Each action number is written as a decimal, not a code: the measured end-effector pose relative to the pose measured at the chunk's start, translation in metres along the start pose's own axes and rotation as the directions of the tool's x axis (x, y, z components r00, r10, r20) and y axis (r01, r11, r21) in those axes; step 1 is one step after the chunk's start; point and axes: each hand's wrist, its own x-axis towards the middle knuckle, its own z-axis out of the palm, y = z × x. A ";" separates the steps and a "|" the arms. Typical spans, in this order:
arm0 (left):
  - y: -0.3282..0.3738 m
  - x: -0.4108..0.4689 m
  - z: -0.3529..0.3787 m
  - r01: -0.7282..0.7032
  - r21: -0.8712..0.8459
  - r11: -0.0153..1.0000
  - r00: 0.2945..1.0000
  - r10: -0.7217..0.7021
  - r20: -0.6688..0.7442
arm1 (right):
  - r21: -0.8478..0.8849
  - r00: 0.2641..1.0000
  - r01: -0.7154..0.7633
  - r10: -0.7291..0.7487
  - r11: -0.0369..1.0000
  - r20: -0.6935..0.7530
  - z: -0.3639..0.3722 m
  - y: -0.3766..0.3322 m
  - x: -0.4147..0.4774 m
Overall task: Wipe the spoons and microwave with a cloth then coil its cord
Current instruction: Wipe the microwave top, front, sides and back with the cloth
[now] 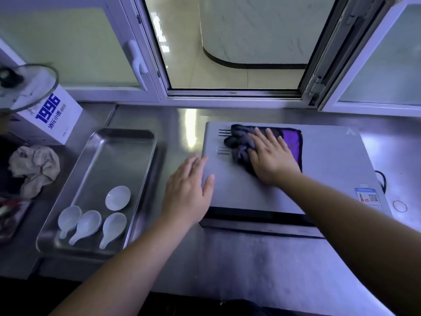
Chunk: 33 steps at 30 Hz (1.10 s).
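Note:
A grey microwave (325, 169) stands on the steel counter, seen from above. On its top lies a dark grey and purple cloth (241, 142), bunched at the left. My right hand (271, 156) presses flat on the cloth with straight fingers. My left hand (189, 190) rests open against the microwave's left top edge. Several white ceramic spoons (91, 222) lie in a steel tray (127, 156) to the left. A black cord (382, 179) shows in a loop at the microwave's right side.
A crumpled beige rag (34, 169) lies left of the tray. Behind it stand a white box marked 1996 (52, 119) and a glass lid (27, 87). A rubber band (399, 206) lies at the right. An open window (232, 42) runs along the back.

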 end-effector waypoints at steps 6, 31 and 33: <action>-0.006 -0.002 -0.003 0.019 0.029 0.999 0.999 -0.020 0.045 | 0.016 0.997 -0.083 0.083 0.996 0.000 -0.003 -0.020 0.038; -0.038 0.009 -0.010 0.021 -0.072 0.997 0.997 -0.026 -0.071 | -0.057 0.984 0.178 -0.176 0.982 0.043 0.022 -0.083 -0.004; -0.040 0.003 -0.015 0.038 -0.070 0.997 0.996 -0.044 -0.075 | -0.039 0.992 0.127 -0.126 0.991 0.033 0.018 -0.085 0.027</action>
